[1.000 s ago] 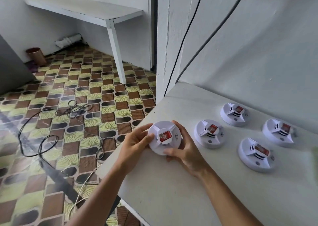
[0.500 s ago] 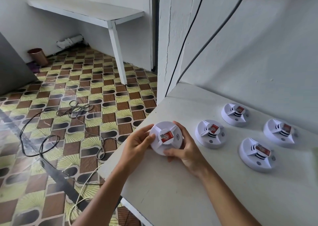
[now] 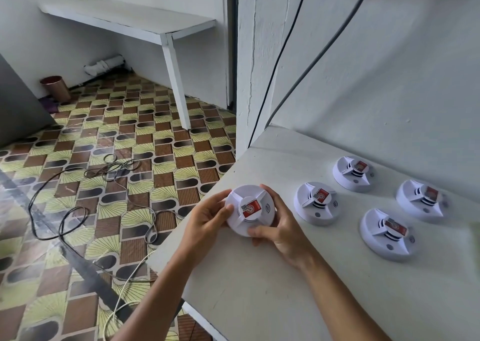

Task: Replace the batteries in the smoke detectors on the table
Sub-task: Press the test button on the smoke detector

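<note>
Both the left hand and right hand curled around the smoke detector at the tabletop's left edge; a slipping twist could drop it onto the floor.

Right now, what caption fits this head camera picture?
Both hands grip one smoke detector at the table edge; four more wait.

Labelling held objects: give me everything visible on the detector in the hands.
The held detector is a round white disc, plastic by its look, with raised ribs meeting at a central cap that bears a red-and-white sticker. A small sound-wave mark sits right of the cap. It is face up, tilted slightly, at the table's near-left corner. The left hand grips its left rim and the right hand its right and lower rim. No battery shows. Four like units lie apart to its right.
</note>
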Demonstrator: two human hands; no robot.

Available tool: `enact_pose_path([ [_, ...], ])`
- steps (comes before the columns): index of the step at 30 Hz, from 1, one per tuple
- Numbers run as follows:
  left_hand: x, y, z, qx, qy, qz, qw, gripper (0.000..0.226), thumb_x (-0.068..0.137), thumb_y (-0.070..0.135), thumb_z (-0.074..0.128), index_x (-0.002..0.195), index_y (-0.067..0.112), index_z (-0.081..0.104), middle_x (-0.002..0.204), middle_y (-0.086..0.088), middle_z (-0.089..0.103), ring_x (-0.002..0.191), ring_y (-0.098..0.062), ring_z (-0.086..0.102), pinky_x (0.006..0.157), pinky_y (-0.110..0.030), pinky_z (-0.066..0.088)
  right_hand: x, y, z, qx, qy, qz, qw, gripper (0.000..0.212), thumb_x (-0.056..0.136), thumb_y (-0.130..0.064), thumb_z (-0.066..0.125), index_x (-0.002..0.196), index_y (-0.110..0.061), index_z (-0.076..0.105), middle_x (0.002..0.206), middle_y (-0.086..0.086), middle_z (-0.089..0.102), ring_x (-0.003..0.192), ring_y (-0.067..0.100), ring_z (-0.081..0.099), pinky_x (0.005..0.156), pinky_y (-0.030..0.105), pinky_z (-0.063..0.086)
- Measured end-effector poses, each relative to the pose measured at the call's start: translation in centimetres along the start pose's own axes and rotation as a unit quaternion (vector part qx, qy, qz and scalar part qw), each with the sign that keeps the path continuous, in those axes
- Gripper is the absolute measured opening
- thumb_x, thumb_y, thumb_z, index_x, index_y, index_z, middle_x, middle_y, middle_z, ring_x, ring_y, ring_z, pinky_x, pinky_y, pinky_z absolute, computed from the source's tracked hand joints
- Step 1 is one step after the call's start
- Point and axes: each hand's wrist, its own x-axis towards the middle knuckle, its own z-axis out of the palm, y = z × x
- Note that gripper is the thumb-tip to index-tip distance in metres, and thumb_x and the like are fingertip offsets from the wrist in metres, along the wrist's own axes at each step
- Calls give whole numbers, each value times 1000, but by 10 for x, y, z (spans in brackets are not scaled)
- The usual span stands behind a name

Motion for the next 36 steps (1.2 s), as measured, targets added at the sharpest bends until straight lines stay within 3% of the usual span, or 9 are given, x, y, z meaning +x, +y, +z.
enact_pose_path([
  [7, 0, 2, 1, 4, 0, 6, 1000, 42, 89, 14, 56, 129, 3, 56, 110, -12, 73, 98, -18, 69, 78, -25, 55, 0, 1, 0, 5, 0, -3, 1000, 85, 64, -2, 78, 135, -35, 44, 119, 4, 59, 96, 19, 62, 59, 34, 54],
  [15, 0, 2, 0, 6, 2, 7, 1000, 37, 92, 11, 55, 128, 3, 57, 110, -13, 73, 99, -23, 69, 78, -26, 55, 0, -1, -1, 43, -16, 14, 999, 93, 58, -19, 86, 139, -28, 41, 123, 11, 59, 99, 20, 65, 60, 33, 55],
  [19, -1, 3, 0, 16, 0, 13, 1000, 36, 92, 11, 55, 128, 4, 58, 110, -11, 73, 100, -23, 70, 80, -26, 56, -1, -4, 1, 48, -11, 18, 999, 89, 56, -23, 85, 134, -33, 44, 121, 9, 60, 98, 19, 66, 59, 33, 55],
  [27, -1, 3, 0, 12, -3, 13, 1000, 38, 92, 12, 55, 129, 3, 57, 110, -12, 73, 100, -23, 70, 79, -26, 56, 0, -5, 2, 71, -6, 29, 997, 97, 48, -56, 88, 132, -34, 45, 121, 9, 61, 100, 24, 66, 59, 36, 56],
  [29, 0, 3, 1, 11, -3, 14, 1000, 38, 92, 13, 55, 129, 3, 57, 110, -12, 73, 100, -23, 70, 78, -26, 56, 0, -6, 2, 73, -6, 29, 997, 94, 51, -53, 88, 132, -33, 45, 121, 10, 61, 100, 24, 66, 59, 35, 56],
  [32, -1, 3, 1, 10, -5, 14, 1000, 37, 92, 10, 54, 128, 2, 57, 108, -12, 73, 98, -22, 70, 77, -25, 55, -1, -4, 1, 72, -7, 31, 997, 85, 57, -33, 85, 132, -33, 45, 119, 11, 61, 98, 23, 66, 59, 35, 55],
  [36, -1, 3, 0, 7, -8, 14, 1000, 37, 92, 10, 54, 128, 2, 57, 109, -13, 73, 99, -22, 69, 79, -26, 55, 0, 1, -1, 54, -9, 15, 998, 88, 61, -9, 84, 136, -30, 44, 122, 13, 59, 97, 22, 65, 59, 35, 55],
])
